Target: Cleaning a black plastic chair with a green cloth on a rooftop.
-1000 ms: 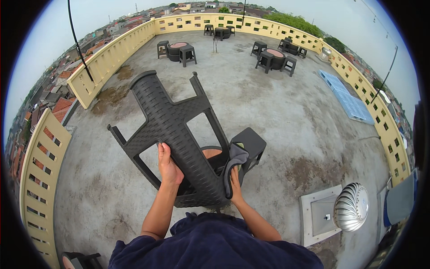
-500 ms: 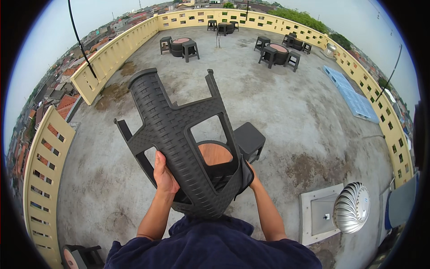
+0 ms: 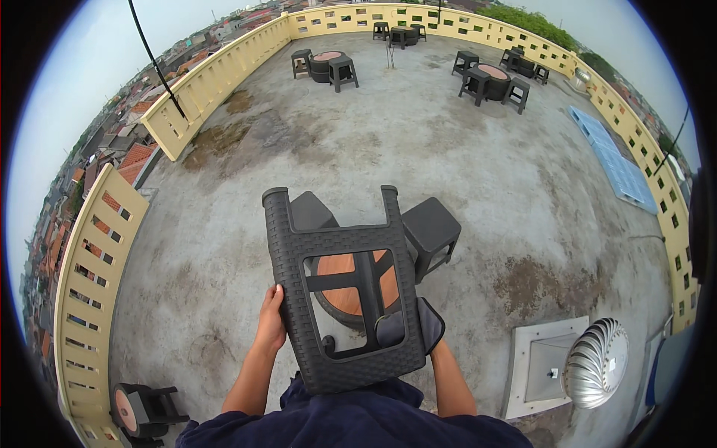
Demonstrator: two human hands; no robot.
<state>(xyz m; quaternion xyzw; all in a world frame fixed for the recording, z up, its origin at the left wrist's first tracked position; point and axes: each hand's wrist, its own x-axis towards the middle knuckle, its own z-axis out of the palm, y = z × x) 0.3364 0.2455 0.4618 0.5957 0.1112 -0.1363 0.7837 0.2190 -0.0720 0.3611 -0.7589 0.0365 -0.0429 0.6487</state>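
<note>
A dark grey plastic stool (image 3: 364,240) with a woven pattern hangs in front of me, tipped so that its legs point away and its seat end is near my chest. My left hand (image 3: 272,319) grips its left side, the thumb along the edge and the other fingers hidden behind. At the right side, a dark grey cloth (image 3: 431,325) lies against the stool's frame, part of it showing through the opening. My right hand (image 3: 435,351) is behind that cloth, holding it against the stool; its fingers are covered.
Beyond the held stool stand a round wood-topped table (image 3: 342,291) and two stools (image 3: 432,228). A metal turbine vent (image 3: 595,364) rises at the lower right. Another small table (image 3: 128,407) sits at lower left. Blue pallets (image 3: 612,160) lie by the yellow parapet (image 3: 224,71).
The stool has turned from a corner-on view to one side facing up, and its legs have dropped lower. My left hand has shifted down along its side. The view has swung slightly left.
</note>
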